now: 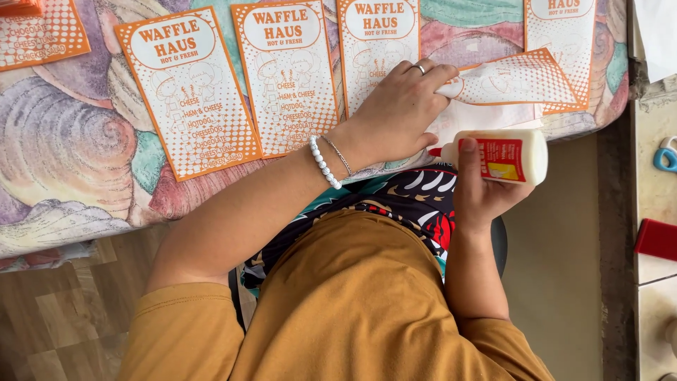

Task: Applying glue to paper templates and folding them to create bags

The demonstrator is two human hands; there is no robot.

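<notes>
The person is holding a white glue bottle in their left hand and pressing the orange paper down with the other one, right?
Not quite. The head view shows the white glue bottle in the right hand; the left hand presses the orange-and-white paper down.

A table [70, 162] covered in a pastel shell-patterned cloth [63, 134] carries orange-and-white printed cards [187, 92] laid side by side in a row, with one card [515, 81] lying tilted over white paper [486, 116].
</notes>
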